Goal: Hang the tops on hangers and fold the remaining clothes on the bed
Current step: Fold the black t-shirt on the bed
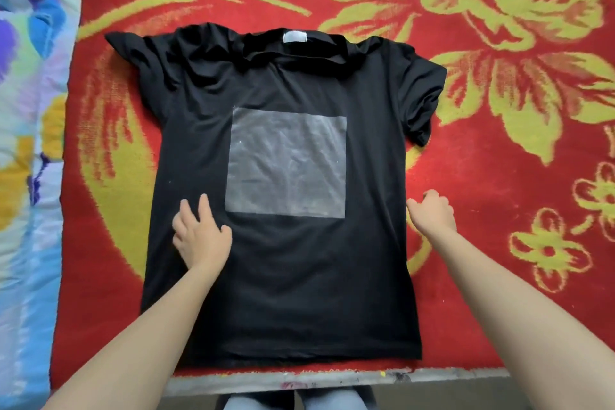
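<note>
Okay, black T-shirt (283,276) lies flat on blanket (499,176). Left hand (199,236) presses it, palm open; right hand (434,210) curled at edge, grip unclear.

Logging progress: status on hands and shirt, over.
Left hand flat on black T-shirt. Right hand at its side edge, grip unclear. Shirt spread on red blanket; no hanger in view.
</note>
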Motion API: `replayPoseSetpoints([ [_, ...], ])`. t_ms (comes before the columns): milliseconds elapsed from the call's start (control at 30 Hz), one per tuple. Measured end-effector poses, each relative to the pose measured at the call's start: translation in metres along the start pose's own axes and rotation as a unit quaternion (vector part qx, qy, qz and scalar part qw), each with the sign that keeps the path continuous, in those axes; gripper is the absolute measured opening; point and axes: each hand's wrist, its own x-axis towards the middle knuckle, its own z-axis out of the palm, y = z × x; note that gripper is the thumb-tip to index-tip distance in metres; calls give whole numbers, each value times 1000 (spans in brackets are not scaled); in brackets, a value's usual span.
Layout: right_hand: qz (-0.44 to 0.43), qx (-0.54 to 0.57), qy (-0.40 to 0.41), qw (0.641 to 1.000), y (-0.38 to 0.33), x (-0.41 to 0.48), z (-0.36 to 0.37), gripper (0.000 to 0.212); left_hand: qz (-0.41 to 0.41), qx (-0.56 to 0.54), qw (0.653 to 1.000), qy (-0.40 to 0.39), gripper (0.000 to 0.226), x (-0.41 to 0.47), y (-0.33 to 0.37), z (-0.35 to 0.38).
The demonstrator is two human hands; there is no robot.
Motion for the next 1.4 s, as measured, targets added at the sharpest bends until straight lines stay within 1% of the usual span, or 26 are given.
replayPoseSetpoints([
  [167,-34,126,23,991,-46,66,-29,45,128,63,990,9,74,52,67,6],
  [233,-17,197,29,980,-62,95,-41,46,169,85,982,14,77,74,90,5],
  [300,24,300,36,953,-72,119,-48,41,208,123,970,16,83,94,108,1],
  [367,70,398,35,914,-81,135,-53,20,246,218,944,9,92,112,122,-4],
  [433,86,450,28,888,-89,143,-54,23,260,285,922,-23,100,124,132,-8],
  [500,99,460,7,882,-99,152,-54,29,255,308,914,-65,104,133,142,-8],
  [600,94,461,-15,882,-103,162,-66,16,248,319,908,-109,104,137,149,-10],
  [667,62,475,43,877,-94,172,-78,28,247,324,905,-121,104,139,151,-12],
  [700,40,488,81,868,-89,173,-82,29,247,323,905,-126,105,139,151,-13],
  [767,6,537,100,838,-78,173,-86,28,246,326,903,-133,105,139,152,-13],
  [833,2,614,47,788,-68,174,-87,23,246,331,901,-135,104,139,153,-13],
  [900,0,661,3,750,-61,176,-96,29,247,334,899,-137,104,140,154,-13],
  [933,9,683,14,730,-58,178,-102,31,248,335,898,-139,104,140,155,-13],
  [967,30,706,48,706,-54,181,-110,33,248,336,898,-141,104,141,155,-13],
  [1000,59,717,97,688,-49,185,-117,37,247,338,897,-143,105,141,155,-13],
  [1033,81,712,149,681,-44,187,-122,40,247,340,896,-143,106,142,154,-13],
  [1067,93,681,203,697,-38,189,-125,42,247,341,896,-143,106,142,154,-13],
  [1100,100,612,248,744,-34,189,-126,41,247,342,895,-144,106,143,154,-13],
  [1133,99,506,276,811,-28,190,-124,39,246,343,895,-146,106,143,154,-13],
  [1167,99,386,279,874,-25,191,-121,38,245,343,895,-147,106,143,154,-13],
  [1200,101,280,263,918,-24,189,-118,42,245,344,894,-147,106,143,155,-13],
  [1233,94,206,245,943,-27,185,-116,45,246,345,894,-146,107,143,155,-13],
  [1267,55,146,245,957,-34,182,-114,47,248,346,893,-144,107,143,156,-13],
  [1300,-15,84,256,963,-40,178,-110,48,249,347,893,-144,107,143,156,-13],
  [1367,-187,-61,243,950,-55,174,-97,47,250,347,893,-143,106,143,156,-13],
  [1400,-238,-122,210,941,-63,173,-89,47,251,346,893,-142,106,144,156,-14],
])
